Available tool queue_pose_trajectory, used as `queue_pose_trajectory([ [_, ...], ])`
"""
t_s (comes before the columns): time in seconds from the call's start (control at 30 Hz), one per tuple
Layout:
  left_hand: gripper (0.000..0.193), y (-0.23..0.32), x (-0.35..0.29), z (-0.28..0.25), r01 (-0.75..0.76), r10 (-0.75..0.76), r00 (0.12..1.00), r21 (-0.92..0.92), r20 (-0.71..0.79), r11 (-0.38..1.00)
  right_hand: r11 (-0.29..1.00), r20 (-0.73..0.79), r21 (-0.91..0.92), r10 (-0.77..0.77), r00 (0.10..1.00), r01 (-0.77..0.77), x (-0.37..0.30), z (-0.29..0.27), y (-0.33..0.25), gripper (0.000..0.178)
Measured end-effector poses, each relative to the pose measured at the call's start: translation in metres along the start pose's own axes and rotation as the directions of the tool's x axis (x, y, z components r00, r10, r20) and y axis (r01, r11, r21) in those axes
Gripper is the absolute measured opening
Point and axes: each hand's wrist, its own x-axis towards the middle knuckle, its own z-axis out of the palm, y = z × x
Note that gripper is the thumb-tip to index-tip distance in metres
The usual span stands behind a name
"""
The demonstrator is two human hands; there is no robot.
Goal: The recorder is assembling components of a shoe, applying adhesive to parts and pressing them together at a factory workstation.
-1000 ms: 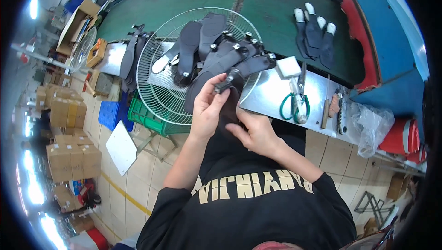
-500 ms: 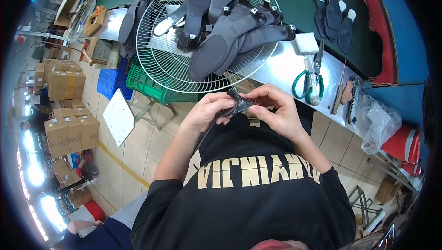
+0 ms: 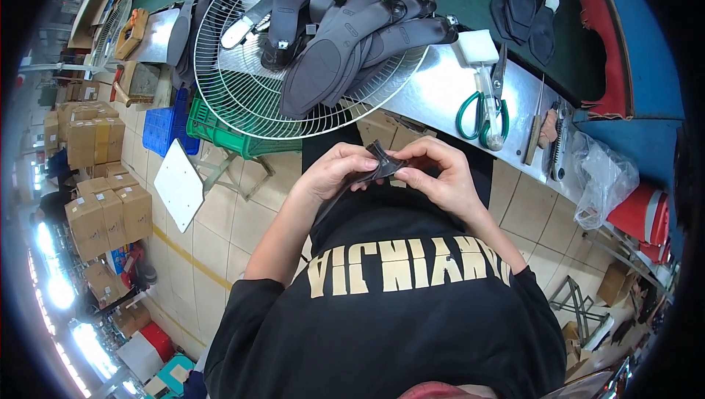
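Note:
Before my body, my left hand (image 3: 334,170) and my right hand (image 3: 443,173) hold one dark sandal piece (image 3: 383,163) between them. Its glossy black strap end shows between the fingertips. From my left hand, a narrow dark part runs down toward my shirt, mostly covered by the fingers and wrist. My right thumb and forefinger pinch the strap's right side. Just beyond my hands sits a round wire basket (image 3: 246,129), heaped with dark grey sandal soles (image 3: 316,76) that have black straps with shiny metal pieces.
On the metal bench (image 3: 422,94) to the right are a white block (image 3: 478,47), green-handled scissors (image 3: 470,116), an awl (image 3: 534,142) and a utility knife (image 3: 559,146). More soles (image 3: 520,6) lie on the green surface. A green crate (image 3: 220,131) stands below the basket; cartons (image 3: 95,142) are stacked left.
The view has shifted, so the basket and bench appear farther left. Both hands keep their hold on the sandal piece, with only slight finger movement. A person at lower left has mostly left the view.

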Motion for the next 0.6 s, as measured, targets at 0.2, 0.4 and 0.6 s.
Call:
queue_pose_trajectory([
  [0.2,0.022,-0.005,0.001,0.012,-0.17,0.17,0.985,0.041,0.002,0.985,0.999,-0.02,-0.03,0.012,1.0,-0.012,-0.004,-0.002,0.006,0.022],
  [0.4,0.022,-0.012,0.002,0.006,-0.168,0.166,0.986,0.108,0.025,0.98,1.0,-0.007,-0.031,0.005,1.0,-0.005,-0.005,-0.005,0.0,0.02],
  [0.6,0.046,0.01,-0.003,0.003,-0.017,-0.01,0.967,0.104,0.253,0.994,0.991,-0.004,0.123,0.062,0.998,-0.061,-0.009,-0.01,0.005,0.018],
])
